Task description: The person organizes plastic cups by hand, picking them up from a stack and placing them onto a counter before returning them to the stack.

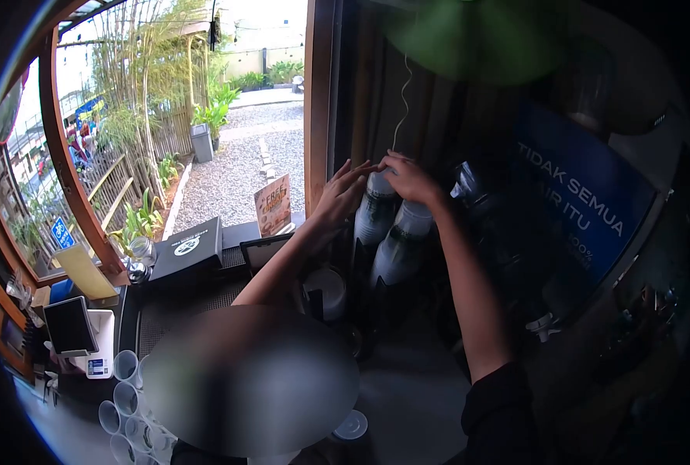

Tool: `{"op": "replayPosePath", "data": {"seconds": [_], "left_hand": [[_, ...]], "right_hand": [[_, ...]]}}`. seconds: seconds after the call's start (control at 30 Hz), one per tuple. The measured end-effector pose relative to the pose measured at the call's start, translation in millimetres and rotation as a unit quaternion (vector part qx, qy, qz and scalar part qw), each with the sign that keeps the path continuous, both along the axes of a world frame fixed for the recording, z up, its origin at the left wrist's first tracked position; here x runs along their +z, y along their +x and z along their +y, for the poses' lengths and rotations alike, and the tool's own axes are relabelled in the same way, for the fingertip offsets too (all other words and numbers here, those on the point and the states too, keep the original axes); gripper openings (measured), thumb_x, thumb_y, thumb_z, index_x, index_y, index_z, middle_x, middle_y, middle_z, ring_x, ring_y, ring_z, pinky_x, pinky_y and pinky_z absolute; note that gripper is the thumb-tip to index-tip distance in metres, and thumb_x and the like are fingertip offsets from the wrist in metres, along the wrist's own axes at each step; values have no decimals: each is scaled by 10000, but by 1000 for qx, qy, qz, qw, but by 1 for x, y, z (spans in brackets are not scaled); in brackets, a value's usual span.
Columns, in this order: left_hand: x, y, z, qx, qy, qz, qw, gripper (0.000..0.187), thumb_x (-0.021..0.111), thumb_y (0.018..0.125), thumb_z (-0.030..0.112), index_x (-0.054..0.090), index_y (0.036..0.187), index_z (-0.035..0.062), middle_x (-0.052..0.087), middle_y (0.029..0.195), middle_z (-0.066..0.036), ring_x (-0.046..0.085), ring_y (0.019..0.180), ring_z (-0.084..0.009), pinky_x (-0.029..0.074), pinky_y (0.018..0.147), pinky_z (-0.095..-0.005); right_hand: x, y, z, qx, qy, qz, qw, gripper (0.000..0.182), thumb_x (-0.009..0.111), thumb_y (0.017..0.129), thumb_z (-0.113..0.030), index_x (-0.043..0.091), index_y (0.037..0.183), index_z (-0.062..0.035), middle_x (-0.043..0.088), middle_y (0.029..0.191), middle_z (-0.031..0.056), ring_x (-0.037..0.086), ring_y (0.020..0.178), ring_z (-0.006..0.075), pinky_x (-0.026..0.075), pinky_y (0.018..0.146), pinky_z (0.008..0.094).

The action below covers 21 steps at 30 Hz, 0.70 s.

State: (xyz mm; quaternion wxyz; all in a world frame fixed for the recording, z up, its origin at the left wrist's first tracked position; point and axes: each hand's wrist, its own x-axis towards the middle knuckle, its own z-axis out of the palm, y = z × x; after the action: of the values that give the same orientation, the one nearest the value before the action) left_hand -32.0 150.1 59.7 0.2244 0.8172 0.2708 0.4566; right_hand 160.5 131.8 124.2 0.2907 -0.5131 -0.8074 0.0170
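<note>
Dim worktop [415, 391], with a bright gravel yard [219, 182] beyond the wooden window frame [316, 108]. Black box [190, 246] and a small printed sign [273, 206] sit by the window; blue sign [574, 190] off to the right.

Cups: two tall stacks side by side ahead of me, left cup stack [369, 221] and right cup stack [398, 248], both rising to about hand height. I have both hands up at the top of the left one. Left grip [340, 198]: fingers stretched out, loosely open, nothing seen held; tips meet or nearly meet the right fingers, can't tell which. Right grip [409, 179]: fingers bent over the stack's top, forearm passing beside the right stack. Can't tell if it has hold of a cup or just rests there; palm side hidden.

Handling, my judgement: light pressure only, since thin plastic probably dents. One hand should steady the stack while the other works the top cup, force straight along the stack, no sideways push. Watch the right wrist; it's close enough to knock the neighbouring stack. Thin cord [404, 101] hangs just above the fingers, so mind snagging. Loose cups [128, 399] lower left and round lid [350, 425] sit well apart.
</note>
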Motion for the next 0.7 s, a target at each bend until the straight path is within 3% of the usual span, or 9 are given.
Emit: {"op": "replayPosePath", "data": {"seconds": [0.17,0.27,0.33,0.43,0.47,0.5,0.53,0.6,0.7], "left_hand": [[1,0,-2,43,3,55,998,506,411,979,432,456,1413,175,282,1549,-88,16,1472,-320,77,1178,-480],[-5,-5,-16,93,46,78,992,552,406,969,484,408,1447,206,202,1577,-91,-57,1468,-333,41,1174,-506],[6,-19,-44,130,76,96,984,580,395,966,514,366,1471,230,126,1594,-104,-94,1462,-350,14,1167,-530],[32,-62,-91,126,105,114,980,564,419,958,523,347,1474,304,87,1581,-165,-157,1429,-429,-5,1134,-594],[41,-75,-108,182,83,108,974,511,447,969,467,368,1457,340,194,1564,-183,-116,1429,-464,24,1135,-599],[52,-88,-131,206,64,99,971,505,460,964,472,414,1439,305,210,1559,-181,-99,1432,-461,51,1142,-583],[62,-107,-153,173,131,118,969,508,428,969,502,428,1433,294,141,1575,-186,-91,1434,-457,42,1139,-588],[78,-137,-202,218,87,103,967,494,428,974,498,446,1421,288,82,1580,-198,-92,1441,-436,25,1142,-577],[89,-184,-268,266,70,97,956,490,443,969,500,469,1406,282,55,1581,-208,-100,1447,-412,16,1147,-563]], "right_hand": [[-8,-18,-37,-90,63,-16,994,318,460,941,-265,654,1049,-38,657,1072,192,630,1007,349,421,977,432],[-5,-15,-40,-76,45,-42,995,349,441,954,-294,657,1074,-48,643,1125,185,616,1040,347,381,1015,473],[-8,-16,-47,-92,105,-48,989,323,498,946,-289,651,1129,-70,609,1230,166,549,1178,328,303,1081,515],[-1,-25,-61,-71,219,-16,973,300,558,929,-265,656,1149,-88,591,1277,154,495,1265,316,269,1111,522],[7,-31,-68,-62,249,2,967,285,574,918,-254,663,1129,-85,603,1262,149,512,1250,315,266,1111,526],[14,-40,-76,-52,277,22,959,270,591,907,-243,671,1108,-83,614,1246,145,529,1235,315,264,1112,530],[19,-50,-86,-32,298,42,953,264,602,901,-235,673,1103,-82,620,1234,146,531,1231,317,275,1103,536],[27,-76,-107,8,334,86,939,253,625,887,-218,677,1092,-80,632,1211,149,537,1222,320,299,1087,546],[31,-132,-159,103,335,120,929,250,659,861,-198,680,1076,-73,653,1154,161,574,1160,322,366,1051,483]]}}
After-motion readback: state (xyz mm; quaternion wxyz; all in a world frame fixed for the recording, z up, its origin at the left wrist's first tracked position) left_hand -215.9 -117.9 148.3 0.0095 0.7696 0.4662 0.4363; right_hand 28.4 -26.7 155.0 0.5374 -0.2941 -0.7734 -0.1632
